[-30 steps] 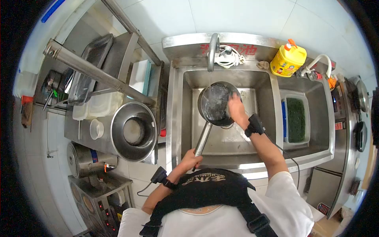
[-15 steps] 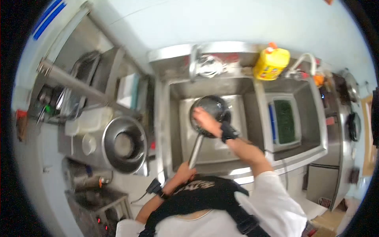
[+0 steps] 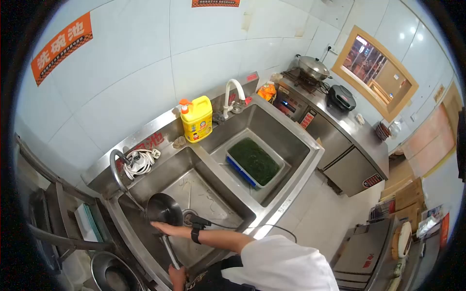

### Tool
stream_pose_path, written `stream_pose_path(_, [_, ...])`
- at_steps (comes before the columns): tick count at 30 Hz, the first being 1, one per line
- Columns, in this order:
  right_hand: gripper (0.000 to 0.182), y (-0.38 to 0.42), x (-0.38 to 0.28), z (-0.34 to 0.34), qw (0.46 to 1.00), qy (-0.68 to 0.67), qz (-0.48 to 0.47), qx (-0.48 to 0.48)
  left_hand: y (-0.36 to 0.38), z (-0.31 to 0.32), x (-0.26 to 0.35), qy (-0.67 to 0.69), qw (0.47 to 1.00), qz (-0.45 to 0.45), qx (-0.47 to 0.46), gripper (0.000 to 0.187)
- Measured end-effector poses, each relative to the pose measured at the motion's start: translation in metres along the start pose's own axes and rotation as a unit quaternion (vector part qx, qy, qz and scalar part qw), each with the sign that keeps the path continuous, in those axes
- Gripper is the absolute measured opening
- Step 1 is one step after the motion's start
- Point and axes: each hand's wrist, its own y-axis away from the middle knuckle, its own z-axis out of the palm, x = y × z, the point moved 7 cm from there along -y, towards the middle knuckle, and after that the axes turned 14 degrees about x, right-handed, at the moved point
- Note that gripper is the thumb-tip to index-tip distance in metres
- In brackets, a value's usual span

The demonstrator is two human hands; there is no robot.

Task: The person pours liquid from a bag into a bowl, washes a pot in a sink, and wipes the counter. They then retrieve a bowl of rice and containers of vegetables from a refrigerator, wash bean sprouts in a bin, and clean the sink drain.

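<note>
A dark, round, long-handled pan (image 3: 165, 209) is held tilted in the left basin of a steel sink (image 3: 228, 194), beneath a curved metal tap (image 3: 114, 156). A thin stream of water appears to run from the tap to the pan's rim. Low in the view, my left hand (image 3: 177, 277) is wrapped round the end of the metal handle (image 3: 170, 252). My right hand (image 3: 170, 230) lies across the pan's near side, where the handle joins, with its fingers stretched out. Its fingertips are partly blurred.
A yellow jug (image 3: 197, 120) stands on the sink's back ledge, near a coiled white cord (image 3: 141, 162). The right basin holds a tray of dark green stuff (image 3: 255, 160) and has a white tap (image 3: 235, 92). A steel bowl (image 3: 114, 274) sits at lower left. A black cable crosses the sink's front edge.
My view has swung to the right. My right hand has moved from inside the pan to its near side by the handle. The left hand keeps hold of the handle.
</note>
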Motion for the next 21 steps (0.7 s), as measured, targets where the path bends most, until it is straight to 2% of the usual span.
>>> stream_pose_path(1, [0.055, -0.015, 0.000, 0.004, 0.992, 0.018, -0.055, 0.115, -0.010, 0.006, -0.010, 0.000, 1.000, 0.002, 0.000, 0.056])
stream_pose_path(2, [0.057, -0.018, -0.001, 0.001, 0.967, 0.034, -0.107, 0.227, -0.027, 0.005, -0.020, -0.061, 0.991, 0.086, 0.077, 0.054])
stream_pose_path(3, [0.057, -0.020, -0.007, -0.003, 0.967, 0.033, -0.107, 0.227, -0.028, -0.001, -0.014, -0.121, 0.966, 0.169, 0.152, 0.051])
stream_pose_path(4, [0.046, -0.029, -0.007, -0.007, 0.978, 0.021, -0.051, 0.201, -0.030, 0.000, -0.021, -0.122, 0.966, 0.170, 0.153, 0.051])
stream_pose_path(5, [0.038, -0.034, -0.005, -0.008, 0.985, 0.010, 0.005, 0.174, -0.021, -0.008, -0.007, -0.133, 0.945, 0.219, 0.202, 0.043])
stream_pose_path(6, [0.037, -0.039, -0.007, -0.011, 0.975, -0.097, -0.009, 0.201, -0.006, -0.017, 0.013, -0.142, 0.920, 0.267, 0.250, 0.035])
stream_pose_path(7, [0.037, -0.041, -0.005, -0.012, 0.975, -0.097, -0.010, 0.199, 0.004, -0.022, 0.028, -0.142, 0.919, 0.267, 0.253, 0.035])
stream_pose_path(8, [0.042, -0.033, -0.021, -0.021, 0.962, -0.168, -0.006, 0.214, 0.014, -0.022, 0.045, 0.053, 0.972, 0.181, 0.143, 0.029])
stream_pose_path(9, [0.048, -0.023, -0.038, -0.029, 0.944, -0.238, -0.001, 0.229, 0.027, -0.015, 0.058, 0.245, 0.966, 0.084, 0.022, 0.023])
stream_pose_path(10, [0.053, -0.014, -0.052, -0.032, 0.922, -0.309, 0.009, 0.233, 0.039, -0.020, 0.071, 0.246, 0.965, 0.084, 0.022, 0.023])
stream_pose_path(11, [0.053, -0.021, -0.046, -0.033, 0.922, -0.309, 0.009, 0.233, 0.052, -0.009, 0.074, 0.371, 0.924, -0.026, -0.085, 0.015])
stream_pose_path(12, [0.044, -0.034, -0.023, -0.035, 0.908, -0.328, 0.050, 0.256, 0.064, 0.003, 0.076, 0.481, 0.846, -0.136, -0.187, 0.034])
stream_pose_path(13, [0.036, -0.040, -0.007, -0.037, 0.892, -0.345, 0.091, 0.279, 0.058, 0.002, 0.069, 0.480, 0.846, -0.137, -0.188, 0.034])
stream_pose_path(14, [0.036, -0.037, -0.014, -0.042, 0.891, -0.346, 0.090, 0.280, 0.049, 0.002, 0.061, 0.479, 0.838, -0.130, -0.228, 0.034])
stream_pose_path(15, [0.042, -0.030, -0.024, -0.050, 0.933, -0.225, 0.110, 0.258, 0.046, 0.004, 0.058, 0.477, 0.828, -0.123, -0.268, 0.034])
stream_pose_path(16, [0.048, -0.020, -0.030, -0.058, 0.959, -0.102, 0.129, 0.232, 0.048, 0.001, 0.060, 0.476, 0.828, -0.124, -0.269, 0.034])
stream_pose_path(17, [0.048, -0.009, -0.032, -0.066, 0.958, -0.104, 0.130, 0.232, 0.050, -0.008, 0.063, 0.452, 0.852, -0.107, -0.243, 0.034])
stream_pose_path(18, [0.051, 0.000, -0.029, -0.065, 0.972, -0.085, 0.162, 0.149, 0.049, -0.014, 0.064, 0.429, 0.873, -0.089, -0.216, 0.034])
stream_pose_path(19, [0.054, 0.010, -0.027, -0.065, 0.977, -0.062, 0.191, 0.064, 0.044, -0.012, 0.058, 0.432, 0.872, -0.087, -0.215, 0.034])
stream_pose_path(20, [0.045, 0.024, -0.031, -0.073, 0.985, -0.024, 0.168, 0.036, 0.033, -0.009, 0.043, 0.427, 0.879, -0.080, -0.198, 0.035])
stream_pose_path(21, [0.045, 0.030, -0.033, -0.071, 0.985, -0.023, 0.169, 0.035, 0.024, -0.007, 0.031, 0.421, 0.886, -0.076, -0.182, 0.035])
